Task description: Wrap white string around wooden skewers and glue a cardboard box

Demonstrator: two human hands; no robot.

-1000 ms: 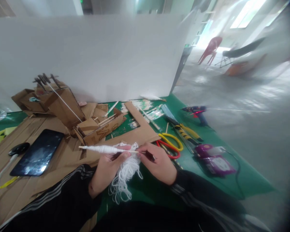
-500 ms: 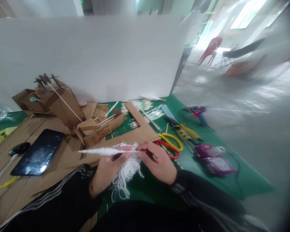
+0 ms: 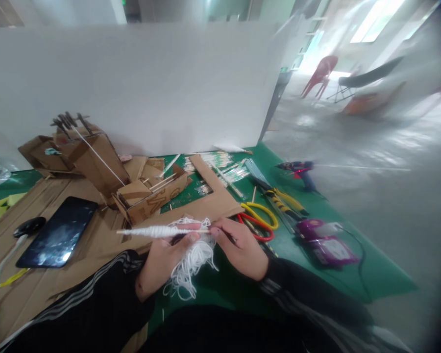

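Stick [image 3: 161, 231] w/ white string [image 3: 149, 231] wound on it is up over the bench [image 3: 224, 294]. L hand [image 3: 167, 257] grips it; R hand [image 3: 242, 249] pinches its R end. Loose string [image 3: 194, 264] is btwn them. Phone [image 3: 57, 233] lies off L.

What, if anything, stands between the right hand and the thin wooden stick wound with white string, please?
Nothing visible does: the right hand holds the thin wooden stick wound with white string at its right end. The loose tangle of white string shows mostly below the stick, beside the left hand.

Makeshift craft workshop: pliers [image 3: 278, 200], cut cardboard [image 3: 213, 201], green worktable [image 3: 377, 279].
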